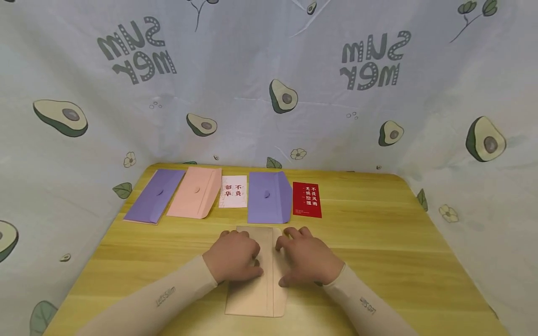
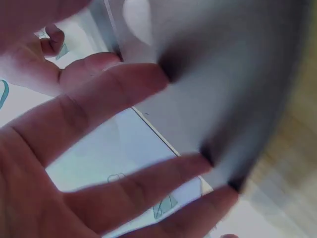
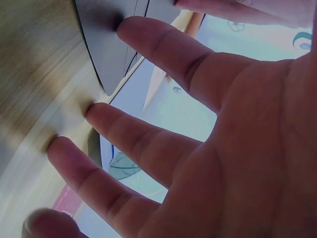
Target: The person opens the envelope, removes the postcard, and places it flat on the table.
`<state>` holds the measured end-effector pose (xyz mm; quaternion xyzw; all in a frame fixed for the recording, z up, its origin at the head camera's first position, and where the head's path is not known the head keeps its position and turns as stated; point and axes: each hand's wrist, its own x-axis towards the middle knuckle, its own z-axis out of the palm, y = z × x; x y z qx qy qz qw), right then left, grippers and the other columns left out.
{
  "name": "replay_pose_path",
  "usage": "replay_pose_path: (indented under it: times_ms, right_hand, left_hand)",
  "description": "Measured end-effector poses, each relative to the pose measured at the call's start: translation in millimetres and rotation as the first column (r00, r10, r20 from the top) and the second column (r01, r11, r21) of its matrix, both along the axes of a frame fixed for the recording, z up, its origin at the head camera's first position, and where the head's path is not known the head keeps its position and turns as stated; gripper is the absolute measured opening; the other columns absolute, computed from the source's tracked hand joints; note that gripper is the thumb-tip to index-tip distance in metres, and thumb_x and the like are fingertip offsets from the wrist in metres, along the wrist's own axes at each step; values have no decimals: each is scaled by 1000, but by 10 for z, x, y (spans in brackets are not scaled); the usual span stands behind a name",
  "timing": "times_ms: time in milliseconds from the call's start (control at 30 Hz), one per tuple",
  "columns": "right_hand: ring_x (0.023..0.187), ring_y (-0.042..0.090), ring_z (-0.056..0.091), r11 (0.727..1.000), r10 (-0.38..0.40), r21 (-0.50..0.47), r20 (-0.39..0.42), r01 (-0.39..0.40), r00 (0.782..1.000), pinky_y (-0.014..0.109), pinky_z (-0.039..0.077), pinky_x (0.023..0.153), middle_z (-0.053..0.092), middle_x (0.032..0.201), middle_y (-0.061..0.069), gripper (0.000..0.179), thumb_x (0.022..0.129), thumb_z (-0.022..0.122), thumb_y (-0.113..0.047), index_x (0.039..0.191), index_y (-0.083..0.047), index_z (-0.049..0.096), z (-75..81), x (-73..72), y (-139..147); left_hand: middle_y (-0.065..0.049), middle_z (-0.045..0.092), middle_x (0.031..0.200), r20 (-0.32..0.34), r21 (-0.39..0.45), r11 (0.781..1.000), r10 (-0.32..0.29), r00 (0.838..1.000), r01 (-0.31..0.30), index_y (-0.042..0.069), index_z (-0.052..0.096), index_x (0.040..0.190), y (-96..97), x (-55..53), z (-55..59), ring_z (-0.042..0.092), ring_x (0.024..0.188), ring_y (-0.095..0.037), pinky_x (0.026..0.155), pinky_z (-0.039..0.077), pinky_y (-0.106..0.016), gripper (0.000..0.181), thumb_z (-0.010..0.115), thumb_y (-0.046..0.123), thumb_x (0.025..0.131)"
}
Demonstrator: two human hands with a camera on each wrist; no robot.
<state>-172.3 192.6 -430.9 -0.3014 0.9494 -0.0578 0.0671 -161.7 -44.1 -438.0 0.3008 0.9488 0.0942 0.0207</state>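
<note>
A beige paper envelope (image 1: 248, 298) lies on the table in the head view, its flap (image 1: 279, 298) unfolded to the right. Across its left half is my left hand (image 1: 235, 256). In the left wrist view, the fingers (image 2: 129, 82) are fairly straight and their tips touch the envelope's surface (image 2: 183, 111). My right hand (image 1: 310, 256) is spread over the flap side. One of its fingers (image 3: 158, 37) touches the envelope in the right wrist view, while two other fingertips meet the wooden table beside it. Whatever is inside the envelope does not show.
Behind the hands, from left to right, lie a purple envelope (image 1: 155, 193) on another sheet, a pink envelope (image 1: 193, 193), a white card (image 1: 233, 198), a second purple envelope (image 1: 265, 205) and a red card (image 1: 307, 210). An avocado-print cloth (image 1: 252, 60) hangs round the wooden table (image 1: 378, 233).
</note>
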Motion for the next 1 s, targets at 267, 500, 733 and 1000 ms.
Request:
replay_pose_path:
  times_ms: [267, 500, 733, 1000]
  right_hand:
    - [105, 31, 54, 1000, 22, -5, -10, -22, 1000, 40, 52, 62, 60, 131, 9, 64, 59, 95, -54, 110, -25, 69, -31, 13, -12]
    - [106, 31, 54, 999, 34, 9, -22, -34, 999, 42, 54, 64, 60, 131, 8, 66, 59, 94, -55, 111, -24, 69, -32, -2, -2]
    - [106, 31, 54, 999, 43, 3, -25, -43, 999, 42, 54, 64, 60, 131, 9, 72, 59, 94, -56, 117, -23, 68, -35, -7, 17]
    - [106, 31, 54, 999, 39, 8, -25, -39, 999, 43, 55, 65, 60, 130, 8, 70, 59, 95, -57, 114, -24, 68, -26, -5, 18]
  left_hand:
    - [4, 49, 68, -34, -17, 999, 31, 999, -32, 20, 63, 72, 142, -7, -38, 53, 59, -18, 45, 42, -35, 37, 76, 51, 89]
    - [-9, 59, 89, -46, -97, 992, 74, 996, -78, 18, 69, 123, 293, -28, -108, 55, 59, -23, 57, 53, -42, 60, 66, 69, 92]
    - [-33, 54, 144, -31, -132, 988, 77, 997, -81, 24, 63, 143, 356, 9, -115, 74, 86, -42, 88, 56, -65, 81, 72, 76, 82]
    - [-30, 64, 135, -48, -178, 981, 72, 996, -79, 26, 64, 146, 365, 7, -65, 74, 91, -42, 82, 59, -55, 81, 72, 75, 82]
